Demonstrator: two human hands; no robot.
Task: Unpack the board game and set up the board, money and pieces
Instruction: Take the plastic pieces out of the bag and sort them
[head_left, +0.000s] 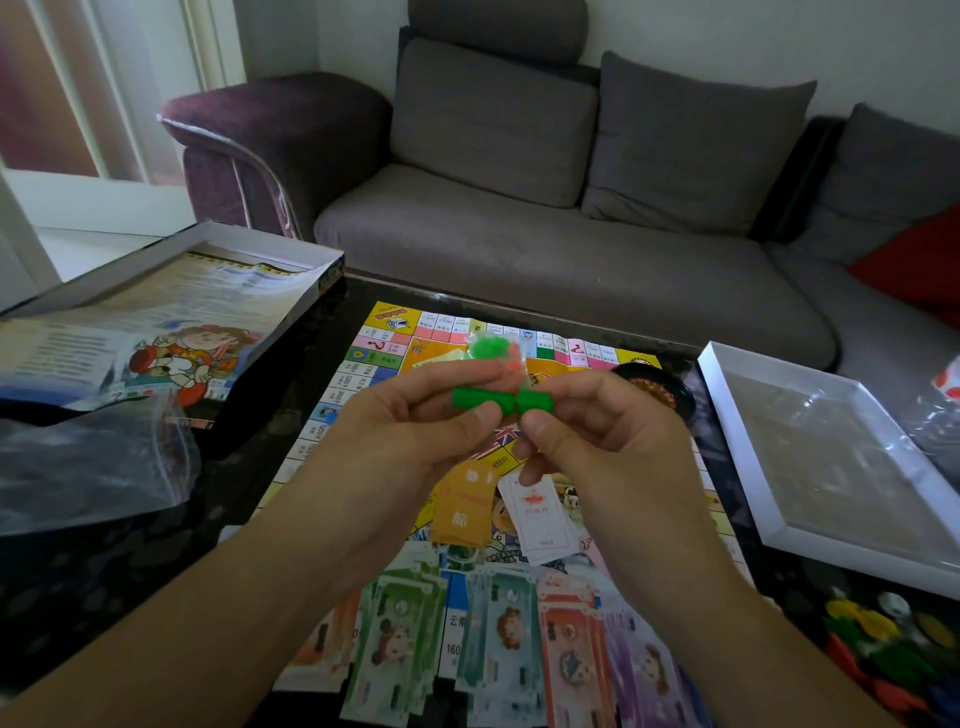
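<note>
The paper game board (363, 358) lies flat on the dark table. Above its middle, my left hand (415, 421) and my right hand (597, 431) pinch the green seal strip (498, 401) of a small clear bag (493, 356) that holds green and orange pieces. Stacks of play money (498, 644) lie in a row along the near edge of the board. Orange cards (462, 509) and white cards (535, 514) sit on the board under my hands.
The box lid (171, 322) with a printed sheet stands at the left, an empty clear bag (88, 467) in front of it. The white box tray (831, 467) is at the right, loose coloured pieces (883, 649) near it. A dark dish (654, 389) and a sofa (519, 208) lie behind.
</note>
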